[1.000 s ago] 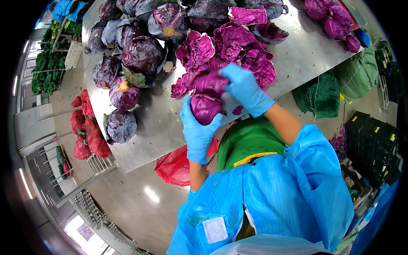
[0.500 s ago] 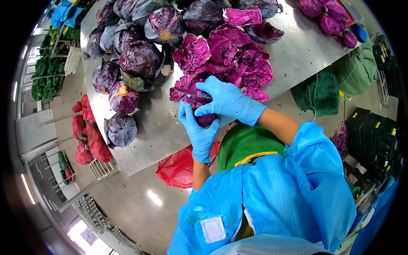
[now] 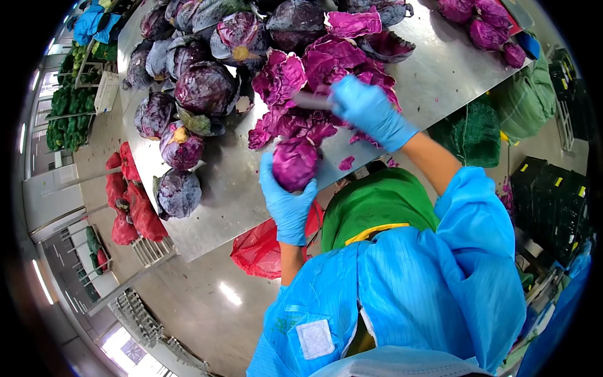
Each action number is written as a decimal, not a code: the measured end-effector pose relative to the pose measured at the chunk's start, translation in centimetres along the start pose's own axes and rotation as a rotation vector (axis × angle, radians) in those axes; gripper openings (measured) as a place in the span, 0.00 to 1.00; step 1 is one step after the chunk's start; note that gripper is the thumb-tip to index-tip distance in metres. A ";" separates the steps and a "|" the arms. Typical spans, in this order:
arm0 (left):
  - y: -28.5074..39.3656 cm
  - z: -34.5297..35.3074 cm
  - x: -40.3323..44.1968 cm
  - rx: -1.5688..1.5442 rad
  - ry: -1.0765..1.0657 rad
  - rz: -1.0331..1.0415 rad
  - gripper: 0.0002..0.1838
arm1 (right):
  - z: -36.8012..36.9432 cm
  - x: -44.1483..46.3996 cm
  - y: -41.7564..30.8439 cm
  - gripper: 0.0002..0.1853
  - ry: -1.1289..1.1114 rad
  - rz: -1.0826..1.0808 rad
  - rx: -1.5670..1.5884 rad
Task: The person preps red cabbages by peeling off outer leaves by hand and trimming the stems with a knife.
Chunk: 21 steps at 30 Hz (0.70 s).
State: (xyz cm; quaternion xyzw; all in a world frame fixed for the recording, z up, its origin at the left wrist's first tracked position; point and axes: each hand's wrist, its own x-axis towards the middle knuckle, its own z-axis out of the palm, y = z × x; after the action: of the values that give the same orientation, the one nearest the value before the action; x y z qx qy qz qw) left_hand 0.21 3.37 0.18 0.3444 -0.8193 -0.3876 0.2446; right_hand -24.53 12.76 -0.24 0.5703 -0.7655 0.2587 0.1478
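Where the left fingers (image 3: 267,168) curl, a purple cabbage (image 3: 295,164) rests between them.

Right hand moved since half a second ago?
Yes, the right hand has moved rightward and up in view, farther from the near edge of the metal table.
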 end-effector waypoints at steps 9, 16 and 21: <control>-1.8 -0.8 -0.9 -0.043 -0.058 -0.014 0.55 | -2.0 0.5 -5.1 0.36 -0.240 0.212 0.536; 0.3 0.1 -0.1 0.106 -0.041 0.011 0.55 | 0.3 1.6 -9.2 0.31 -0.511 0.114 0.714; 0.5 -0.7 0.4 0.102 -0.123 0.016 0.55 | 1.1 -0.6 -9.2 0.21 -0.204 -0.096 0.499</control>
State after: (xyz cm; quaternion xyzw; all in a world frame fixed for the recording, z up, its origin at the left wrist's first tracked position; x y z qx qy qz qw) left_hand 0.20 2.96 1.05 0.3256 -0.8542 -0.3637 0.1791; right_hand -15.56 10.60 0.65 0.6479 -0.6611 0.3731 -0.0628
